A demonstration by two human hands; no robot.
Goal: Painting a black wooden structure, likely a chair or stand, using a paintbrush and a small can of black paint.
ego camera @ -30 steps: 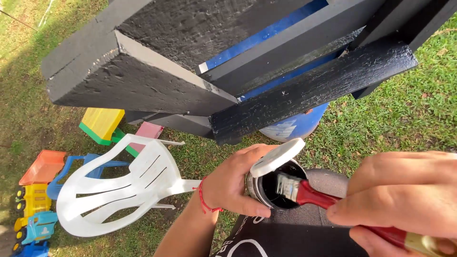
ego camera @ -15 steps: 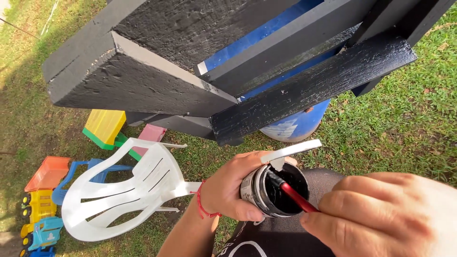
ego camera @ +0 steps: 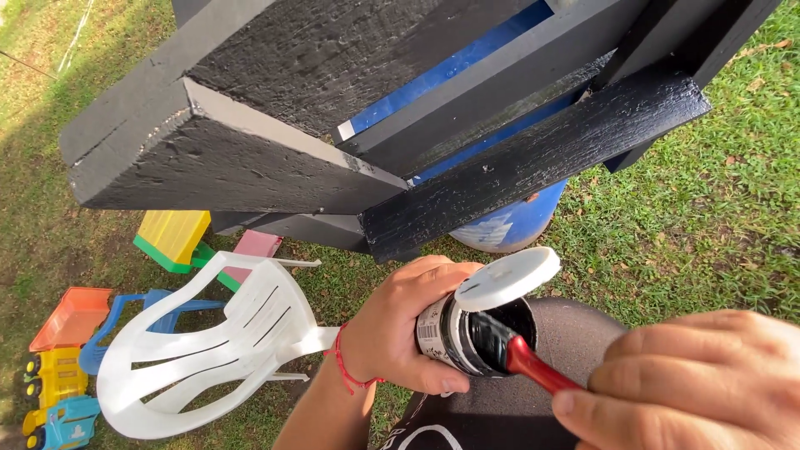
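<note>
Gripping a small paint can (ego camera: 454,333) at the picture's centre, the left hand (ego camera: 408,329) wraps fully around it, its white lid (ego camera: 518,277) hinged open at one o'clock. The right hand (ego camera: 692,387), at four o'clock, closes on a red-handled brush (ego camera: 521,358) whose bristles sit inside the can. Black-painted wooden beams (ego camera: 333,125) stand at twelve o'clock; a white plastic chair (ego camera: 217,350) lies at nine o'clock.
</note>
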